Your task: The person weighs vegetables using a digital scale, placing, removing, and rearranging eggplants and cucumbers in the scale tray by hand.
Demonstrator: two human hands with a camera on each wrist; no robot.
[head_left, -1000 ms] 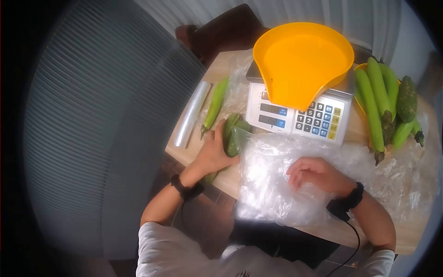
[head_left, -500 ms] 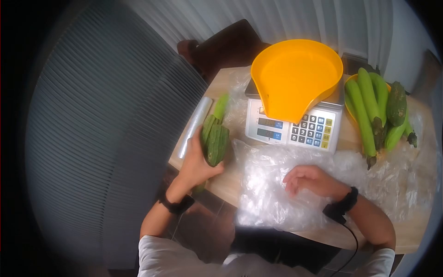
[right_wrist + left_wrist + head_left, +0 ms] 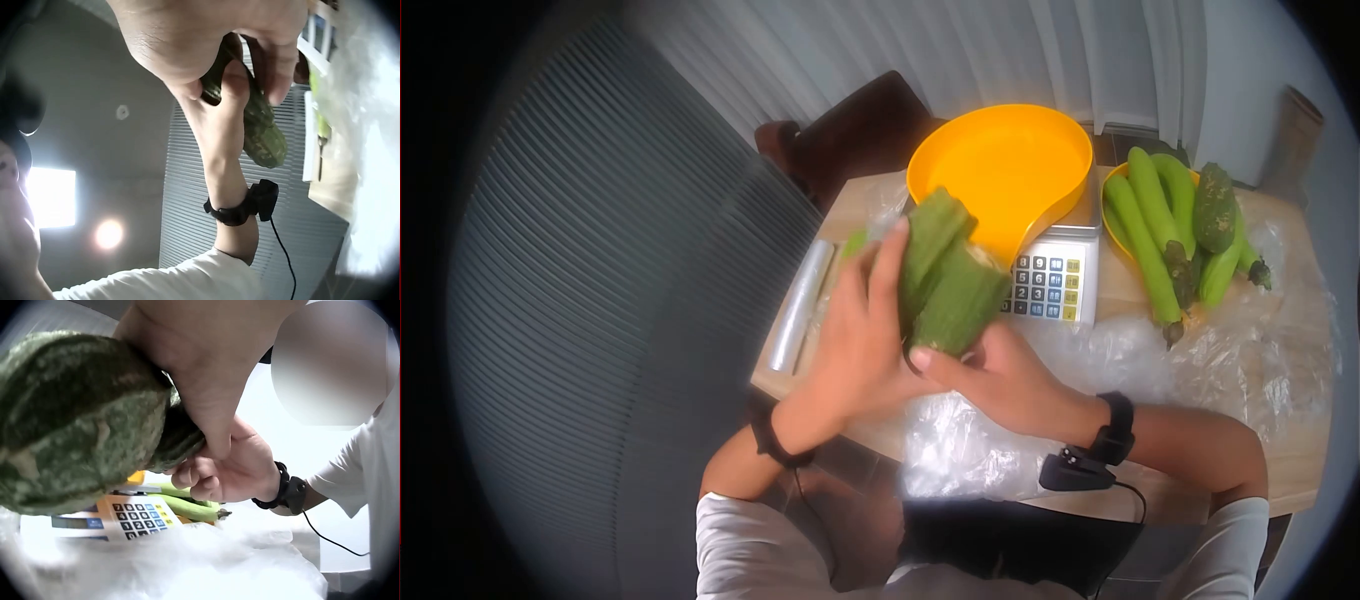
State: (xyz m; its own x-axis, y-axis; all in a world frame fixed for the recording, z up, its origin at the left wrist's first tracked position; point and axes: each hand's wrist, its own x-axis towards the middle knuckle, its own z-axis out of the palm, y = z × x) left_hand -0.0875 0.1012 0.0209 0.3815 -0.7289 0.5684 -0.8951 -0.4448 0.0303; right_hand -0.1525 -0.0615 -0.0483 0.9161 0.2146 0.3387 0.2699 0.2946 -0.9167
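Observation:
Two dark green ridged gourds (image 3: 962, 300) are held up over the table's near side, side by side, in front of the scale. My left hand (image 3: 858, 340) grips them from the left, fingers along their side. From below, my right hand (image 3: 1010, 385) holds their lower end, its thumb on the near gourd. Seen from the left wrist, a mottled gourd (image 3: 75, 425) fills the left side, with the right hand (image 3: 234, 465) behind it, fingers curled at the gourds. The right wrist view shows a gourd end (image 3: 265, 140) sticking out beyond both hands.
The scale (image 3: 1050, 280) carries a yellow pan (image 3: 1000, 165). At the right, long light green gourds (image 3: 1145, 230) and a dark one lie in a yellow container. Plastic bags (image 3: 960, 450) spread along the front and right. A film roll (image 3: 800, 305) lies at the left edge.
My left hand has lifted the gourds from the table's left side up and to the right. The right hand has moved left off the plastic bags and taken hold of their lower end.

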